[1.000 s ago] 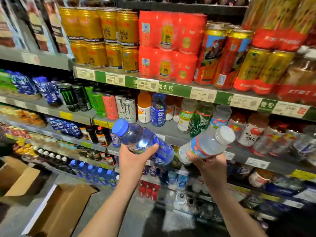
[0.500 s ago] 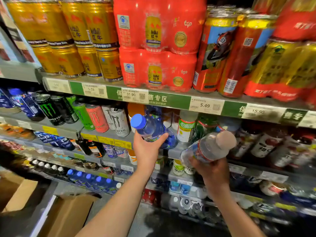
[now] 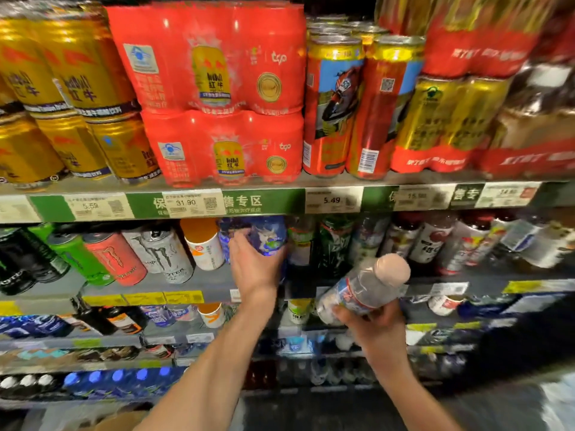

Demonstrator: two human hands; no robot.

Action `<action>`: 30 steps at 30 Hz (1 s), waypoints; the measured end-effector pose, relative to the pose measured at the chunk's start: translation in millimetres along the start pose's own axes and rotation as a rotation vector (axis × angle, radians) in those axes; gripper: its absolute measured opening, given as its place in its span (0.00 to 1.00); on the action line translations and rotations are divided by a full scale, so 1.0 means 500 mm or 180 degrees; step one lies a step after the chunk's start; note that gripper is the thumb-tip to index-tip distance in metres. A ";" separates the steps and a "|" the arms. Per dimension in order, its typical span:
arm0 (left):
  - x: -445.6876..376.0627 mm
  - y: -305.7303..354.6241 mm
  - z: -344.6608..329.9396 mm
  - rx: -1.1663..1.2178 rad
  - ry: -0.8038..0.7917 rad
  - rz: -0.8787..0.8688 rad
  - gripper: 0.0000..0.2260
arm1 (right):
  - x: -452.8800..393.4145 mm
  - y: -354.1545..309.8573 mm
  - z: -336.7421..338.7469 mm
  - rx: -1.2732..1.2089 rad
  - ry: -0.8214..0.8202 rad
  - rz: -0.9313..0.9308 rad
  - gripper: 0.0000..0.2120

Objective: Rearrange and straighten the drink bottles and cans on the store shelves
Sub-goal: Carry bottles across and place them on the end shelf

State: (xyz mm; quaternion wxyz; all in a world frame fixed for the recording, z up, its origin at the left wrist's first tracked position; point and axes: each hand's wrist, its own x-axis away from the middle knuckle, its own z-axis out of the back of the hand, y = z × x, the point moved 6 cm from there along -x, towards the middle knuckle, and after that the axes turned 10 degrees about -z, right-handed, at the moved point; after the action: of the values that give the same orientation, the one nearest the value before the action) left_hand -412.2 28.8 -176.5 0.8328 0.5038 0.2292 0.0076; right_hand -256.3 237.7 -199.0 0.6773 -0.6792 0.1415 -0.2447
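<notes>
Step in hand: returning a bottle to the second shelf [image 3: 199, 286]. The left hand [image 3: 253, 269] has its fingers wrapped round a blue bottle [image 3: 264, 234], which sits under the price rail, between the orange-capped bottle [image 3: 203, 244] and the green-labelled bottles [image 3: 334, 244]. Whether its base touches the shelf cannot be told; the hand covers it. The right hand [image 3: 378, 329] grips a clear bottle [image 3: 364, 290] by its base, tilted, white cap toward the shelf, held apart from the stock in front of the shelf edge.

Judgement: the blue bottle is nearly placed. The next move calls for standing it upright, label forward, then releasing. The clear bottle then needs righting and a gap in its own row.
</notes>
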 end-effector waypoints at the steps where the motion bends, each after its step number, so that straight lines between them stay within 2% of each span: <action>1: -0.003 -0.007 -0.007 0.0019 -0.0025 -0.0024 0.31 | 0.007 -0.003 0.001 0.0055 0.0037 0.0019 0.28; 5: -0.012 -0.049 -0.028 0.0119 -0.0073 -0.0206 0.28 | 0.034 -0.007 0.001 0.0149 0.0121 0.0077 0.28; 9: 0.015 -0.041 -0.010 0.0348 0.0304 -0.0416 0.31 | 0.056 0.010 0.013 0.0295 0.0250 -0.0061 0.30; 11: 0.035 -0.025 0.001 0.0481 0.0318 -0.0404 0.31 | 0.058 0.024 0.020 0.0309 0.0275 -0.0145 0.32; 18: 0.102 -0.035 -0.002 0.0865 -0.0075 -0.0339 0.21 | 0.037 0.055 0.058 0.0223 0.0150 -0.0212 0.36; 22: 0.153 -0.062 0.000 0.0571 -0.0271 0.0036 0.19 | 0.010 0.072 0.093 0.0359 -0.0010 -0.0175 0.31; 27: 0.250 -0.071 0.003 0.0281 -0.0466 0.0210 0.14 | -0.015 0.132 0.122 0.0604 -0.0354 -0.0356 0.29; 30: 0.309 -0.061 -0.016 0.0575 -0.0753 0.0454 0.09 | -0.014 0.164 0.127 0.0762 -0.0603 -0.0293 0.27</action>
State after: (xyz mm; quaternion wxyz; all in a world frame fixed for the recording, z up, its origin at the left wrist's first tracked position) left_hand -283.5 58.4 -263.1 0.8026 0.5890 0.0929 -0.0132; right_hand -217.7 291.9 -278.6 0.7518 -0.6195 0.0156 -0.2254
